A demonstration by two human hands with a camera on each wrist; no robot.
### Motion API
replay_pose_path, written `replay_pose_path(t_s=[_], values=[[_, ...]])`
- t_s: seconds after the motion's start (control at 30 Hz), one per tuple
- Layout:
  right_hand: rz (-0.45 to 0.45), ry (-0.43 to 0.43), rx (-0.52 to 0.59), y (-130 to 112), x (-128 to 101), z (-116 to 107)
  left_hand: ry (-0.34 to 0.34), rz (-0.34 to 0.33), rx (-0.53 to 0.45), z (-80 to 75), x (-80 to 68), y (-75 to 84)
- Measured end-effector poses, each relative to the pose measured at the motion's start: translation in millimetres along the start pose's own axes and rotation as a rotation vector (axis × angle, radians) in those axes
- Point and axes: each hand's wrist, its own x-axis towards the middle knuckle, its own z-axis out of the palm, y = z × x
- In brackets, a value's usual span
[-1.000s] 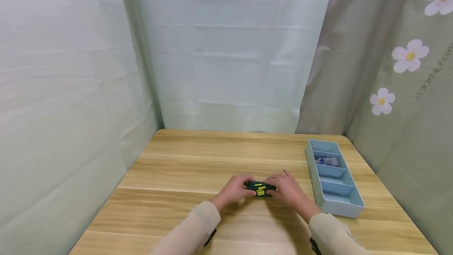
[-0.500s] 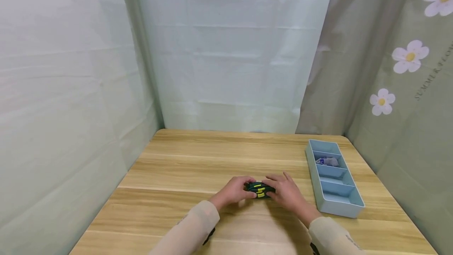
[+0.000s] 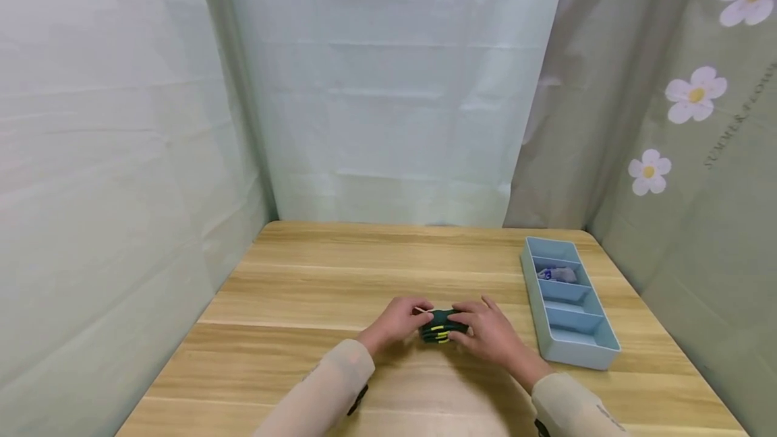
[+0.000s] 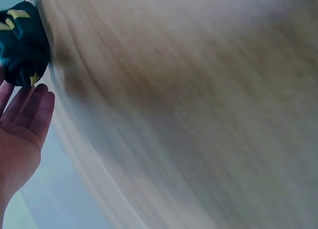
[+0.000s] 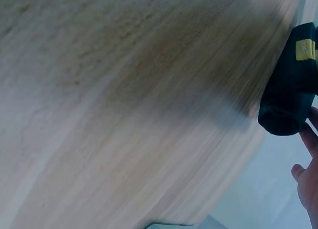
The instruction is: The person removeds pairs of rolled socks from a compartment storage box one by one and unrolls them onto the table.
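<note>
Left of the tray, near the middle of the table (image 3: pixel 291 288), the left hand (image 3: pixel 397 321) comes in from the near edge on a pale sleeve (image 3: pixel 328 390), wrist low, fingers curled against the left end of the bundle (image 3: pixel 438 326). In the left wrist view its fingers look fairly straight beside the cloth, so how firmly it holds cannot be told. The bundle, dark green cloth with yellow marks, lies on the wood between the two hands, well left of the tray. The right hand (image 3: pixel 488 332) meets it from the other side, fingers bent over its top and right end, so the hands are close together, pressing the bundle from both ends. To the right the tray (image 3: pixel 573 349), pale blue with four compartments, lies along the table's right edge; its second compartment from the far end holds a small white and blue thing (image 3: pixel 557 274). Curtains (image 3: pixel 388 86) hang behind the table.
</note>
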Motion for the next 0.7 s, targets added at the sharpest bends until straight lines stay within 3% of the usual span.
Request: replay_pose_path(t_s=[0.3, 0.57, 0.7], values=[[0.041, -0.018, 0.007, -3, -2, -4, 0.023, -0.032, 0.029, 2.6, 5.2, -0.8], [-0.094, 0.122, 0.014, -5, -7, 3, 0.017, -0.025, 0.066, 6.2, 5.5, 1.0], [-0.107, 0.101, 0.058, -10, -10, 9, 0.029, -0.045, 0.079, 5.5, 5.7, 1.9]])
